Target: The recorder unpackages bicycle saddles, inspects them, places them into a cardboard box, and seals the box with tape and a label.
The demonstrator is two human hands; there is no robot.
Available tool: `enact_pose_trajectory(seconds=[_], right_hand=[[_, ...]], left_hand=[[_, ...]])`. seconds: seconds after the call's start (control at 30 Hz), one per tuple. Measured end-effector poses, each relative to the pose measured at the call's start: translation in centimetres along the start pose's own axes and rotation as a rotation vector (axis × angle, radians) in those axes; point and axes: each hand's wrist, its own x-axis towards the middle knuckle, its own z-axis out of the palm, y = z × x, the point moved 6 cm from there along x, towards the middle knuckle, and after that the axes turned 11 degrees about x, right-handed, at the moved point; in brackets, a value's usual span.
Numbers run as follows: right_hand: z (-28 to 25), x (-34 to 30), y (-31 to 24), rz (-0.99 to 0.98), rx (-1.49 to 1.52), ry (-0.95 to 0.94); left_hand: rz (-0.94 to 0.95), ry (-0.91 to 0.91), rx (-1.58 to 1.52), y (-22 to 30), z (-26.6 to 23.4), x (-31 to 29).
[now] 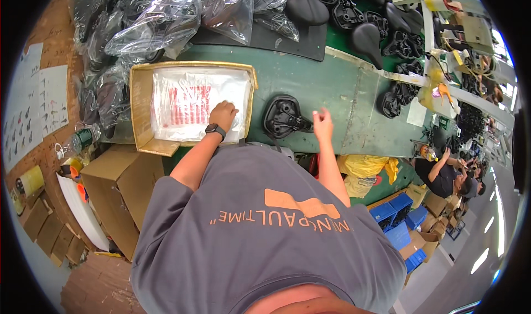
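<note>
My left hand (223, 115), with a dark watch at the wrist, is on a stack of clear plastic bags (182, 127) with red print. Its fingers are bent and closed on the top bag near the stack's right side. The bags lie in an open cardboard box (251, 101). Beside the box a black bicycle saddle (282, 118) rests upside down on the green bench, its underside showing and its nose pointing right. My right hand (323, 125) is raised just past the nose, fingers apart, holding nothing that I can see.
Bagged saddles (160, 24) are heaped behind the box. Bare black saddles (366, 40) lie along the bench's far right, near a pale metal frame (428, 32). A closed carton (113, 170) and a plastic bottle (82, 139) stand left. Another person (440, 173) works at right.
</note>
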Motion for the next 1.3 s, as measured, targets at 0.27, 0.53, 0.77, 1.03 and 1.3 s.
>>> enact_pose_trajectory(seconds=[0.27,0.53,0.77,1.03,1.3], right_hand=[[6.6,-12.4,10.9,0.34,0.337,-0.326],[11.2,-18.0,0.4,0.674,0.738,-0.531],[9.5,-21.7,-8.7,0.061,0.565,-0.447],[15.7,-18.5,-16.7,-0.556,-0.298,-0.586],[14.1,-16.4,-18.4,-0.22,0.094,-1.024]], left_hand=[[-0.011,0.171,0.067,0.4,0.2,-1.4],[-0.173,0.048,-0.267,-4.6,2.8,-2.0],[-0.377,0.037,-0.855,-7.6,2.0,-3.8],[-0.207,0.667,-0.701,-5.8,-7.9,-4.9],[0.548,0.293,-0.281,4.9,-26.4,-8.0]])
